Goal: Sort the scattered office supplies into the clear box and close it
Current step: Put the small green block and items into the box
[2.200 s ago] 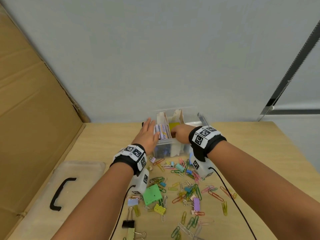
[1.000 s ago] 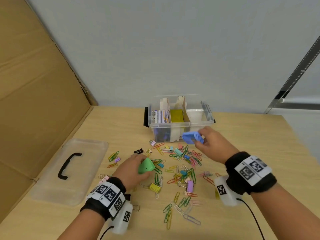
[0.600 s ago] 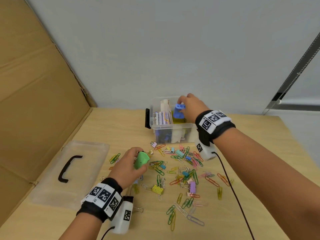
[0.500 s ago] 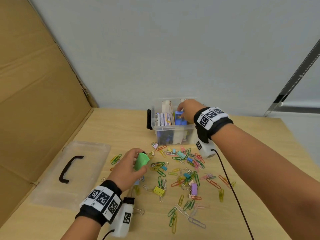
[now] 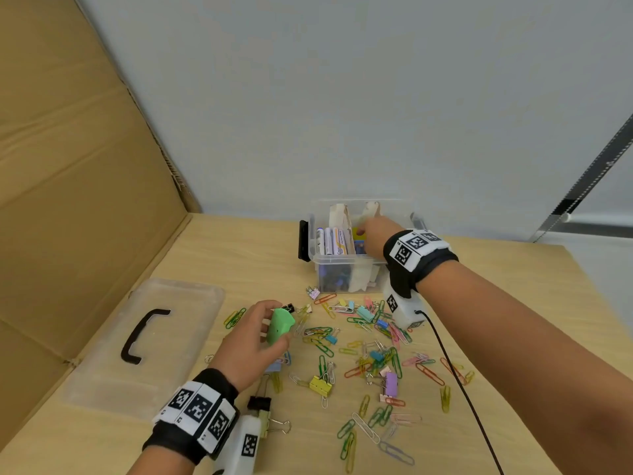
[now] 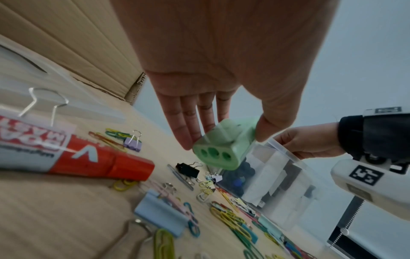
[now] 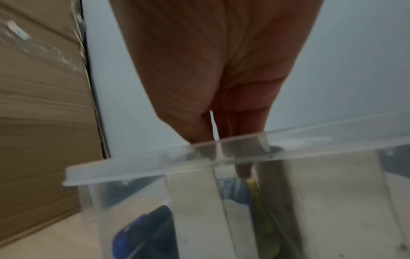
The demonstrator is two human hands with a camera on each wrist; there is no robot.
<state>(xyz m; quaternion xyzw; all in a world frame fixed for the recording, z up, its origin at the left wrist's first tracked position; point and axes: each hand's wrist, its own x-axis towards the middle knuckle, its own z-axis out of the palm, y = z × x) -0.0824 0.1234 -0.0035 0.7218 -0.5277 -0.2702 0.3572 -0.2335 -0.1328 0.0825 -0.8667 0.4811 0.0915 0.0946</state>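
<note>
The clear box (image 5: 342,265) stands open at the back of the table, with markers and card dividers inside. My right hand (image 5: 365,234) reaches over its rim, fingers straight down into the middle compartment (image 7: 244,170). A blue sharpener (image 5: 359,247) lies in the box beside those fingers. My left hand (image 5: 274,329) pinches a green three-hole sharpener (image 6: 218,154) between thumb and fingers, a little above the table and left of the clip pile. Coloured paper clips (image 5: 373,354) and binder clips (image 5: 320,385) lie scattered in front of the box.
The box's clear lid (image 5: 178,330) with a black handle lies flat at the left. A cardboard wall (image 5: 68,166) runs along the left side. A red-and-white marker (image 6: 88,157) lies under my left wrist. The right wrist's cable (image 5: 455,382) trails across the clips.
My right hand carried the blue sharpener from the table into the box and now has its fingers down inside. My left hand picked up the green sharpener and keeps it raised.
</note>
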